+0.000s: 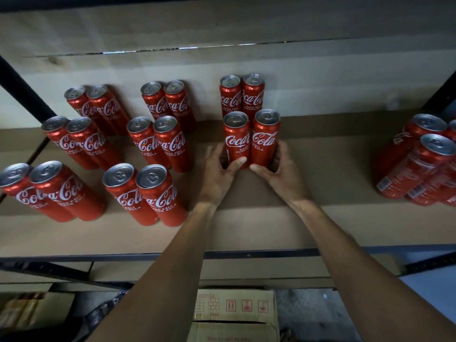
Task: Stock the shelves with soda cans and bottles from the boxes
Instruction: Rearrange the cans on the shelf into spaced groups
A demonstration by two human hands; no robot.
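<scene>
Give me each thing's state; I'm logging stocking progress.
left hand: grips left front can near its base.
right hand: grips right front can near its base.
back pair: upright, unopened.
six pairs at left: upright, unopened.
right cluster: upright, packed together.
cardboard box: below shelf, flaps unclear.

Bare shelf [328, 169] between held cans [250, 141] and right cluster [419, 161].
</scene>
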